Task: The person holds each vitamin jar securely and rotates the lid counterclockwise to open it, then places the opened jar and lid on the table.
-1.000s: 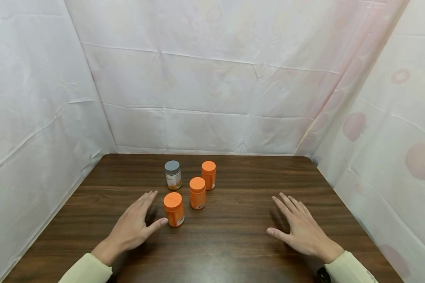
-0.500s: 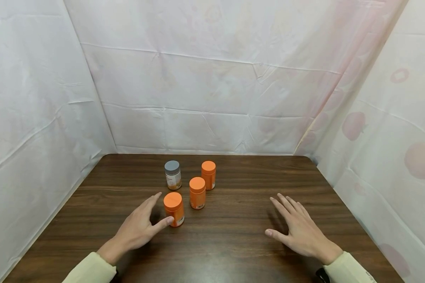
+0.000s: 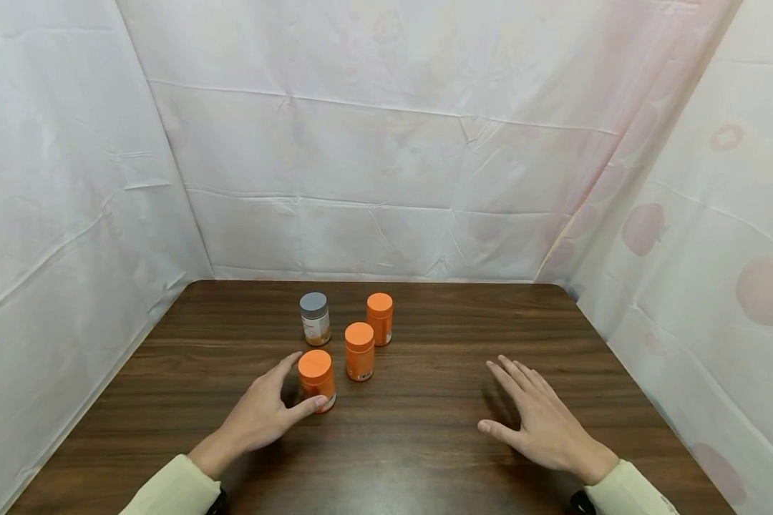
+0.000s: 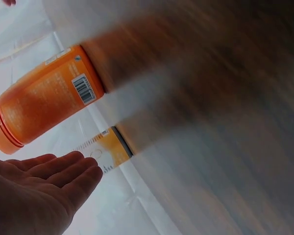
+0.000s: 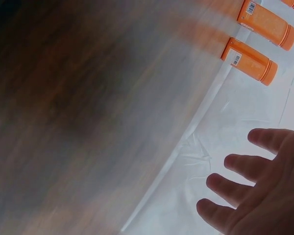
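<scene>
An orange jar with an orange screw lid [image 3: 315,379] stands upright, the nearest of several jars. My left hand [image 3: 260,411] is around its left side, fingers extended behind and thumb overlapping its lower front. In the left wrist view the fingers are straight, below that orange jar [image 4: 49,98], with a gap between. Two more orange jars stand behind it, a middle one [image 3: 359,354] and a farther one [image 3: 380,318]. A clear jar with a grey lid [image 3: 315,322] stands at the back left. My right hand [image 3: 541,422] hovers over the table's right side, fingers spread, holding nothing.
All the jars stand on a dark wood-grain table [image 3: 425,415]. White sheeting with faint fruit prints hangs as a back wall [image 3: 373,157], a left wall [image 3: 71,179] and a right wall [image 3: 702,250] around it.
My left hand has moved right, bringing its thumb across the front of the nearest orange jar. The right hand has drifted slightly left. The jars have stayed in place.
</scene>
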{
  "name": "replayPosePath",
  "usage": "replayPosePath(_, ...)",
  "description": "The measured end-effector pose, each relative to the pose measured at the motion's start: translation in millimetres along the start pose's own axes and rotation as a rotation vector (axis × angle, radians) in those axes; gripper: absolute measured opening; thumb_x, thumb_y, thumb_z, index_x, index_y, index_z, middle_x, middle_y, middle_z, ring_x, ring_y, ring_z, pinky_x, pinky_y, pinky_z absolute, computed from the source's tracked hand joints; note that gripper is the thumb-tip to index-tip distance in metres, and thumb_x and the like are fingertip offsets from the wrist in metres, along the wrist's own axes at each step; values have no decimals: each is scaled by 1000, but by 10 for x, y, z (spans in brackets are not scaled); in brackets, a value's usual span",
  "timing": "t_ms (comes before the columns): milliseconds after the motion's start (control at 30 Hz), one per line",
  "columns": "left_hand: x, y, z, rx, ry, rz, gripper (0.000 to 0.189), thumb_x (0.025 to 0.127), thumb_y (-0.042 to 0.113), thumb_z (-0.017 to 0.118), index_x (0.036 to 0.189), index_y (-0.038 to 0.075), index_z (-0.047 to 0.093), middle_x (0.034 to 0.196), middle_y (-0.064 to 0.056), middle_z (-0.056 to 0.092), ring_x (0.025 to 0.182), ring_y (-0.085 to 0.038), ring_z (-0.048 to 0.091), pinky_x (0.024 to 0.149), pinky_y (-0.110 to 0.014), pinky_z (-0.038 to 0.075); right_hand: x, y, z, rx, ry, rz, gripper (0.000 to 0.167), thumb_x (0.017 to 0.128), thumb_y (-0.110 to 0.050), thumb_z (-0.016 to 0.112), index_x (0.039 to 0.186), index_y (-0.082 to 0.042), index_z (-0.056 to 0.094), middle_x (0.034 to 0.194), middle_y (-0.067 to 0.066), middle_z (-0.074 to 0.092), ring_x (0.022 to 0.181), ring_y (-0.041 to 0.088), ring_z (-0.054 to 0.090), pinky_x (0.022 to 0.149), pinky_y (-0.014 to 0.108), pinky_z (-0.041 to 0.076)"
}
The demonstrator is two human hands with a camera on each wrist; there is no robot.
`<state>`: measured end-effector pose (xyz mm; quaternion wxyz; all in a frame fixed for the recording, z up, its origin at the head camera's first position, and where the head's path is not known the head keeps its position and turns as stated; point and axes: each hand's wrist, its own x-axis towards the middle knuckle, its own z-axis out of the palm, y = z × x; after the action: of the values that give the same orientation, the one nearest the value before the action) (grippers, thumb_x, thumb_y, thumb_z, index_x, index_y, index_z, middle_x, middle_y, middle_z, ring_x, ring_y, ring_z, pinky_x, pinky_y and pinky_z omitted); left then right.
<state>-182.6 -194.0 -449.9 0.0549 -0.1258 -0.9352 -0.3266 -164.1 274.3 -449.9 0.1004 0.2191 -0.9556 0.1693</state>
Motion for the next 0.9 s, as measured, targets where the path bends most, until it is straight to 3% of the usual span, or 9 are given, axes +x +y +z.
replayPosePath(400, 71, 26, 60, -148, 9, -7, 89, 82, 50, 84, 150, 9, 45, 142, -13, 59, 128, -41, 57, 101, -60, 46, -15, -78, 12, 48, 2, -9, 91, 91, -57, 72, 163, -27, 27, 166, 8, 29, 148, 43, 29, 112, 66, 24)
replayPosePath(633, 91, 51, 64, -197, 16, -18, 84, 81, 46, 86, 146, 6, 49, 134, -11, 64, 122, -33, 62, 101, -55, 48, -8, -120, 23, 56, 29, -32, 90, 90, -57, 73, 162, -26, 30, 165, 7, 32, 148, 36, 34, 114, 64, 25)
replayPosePath(900, 117, 52, 93, -230, 17, -50, 84, 79, 45, 88, 145, 8, 51, 136, -10, 63, 120, -32, 63, 99, -53, 50, -15, -170, 48, 80, 42, -38, 88, 90, -55, 74, 161, -27, 31, 164, 6, 34, 144, 41, 37, 107, 67, 33)
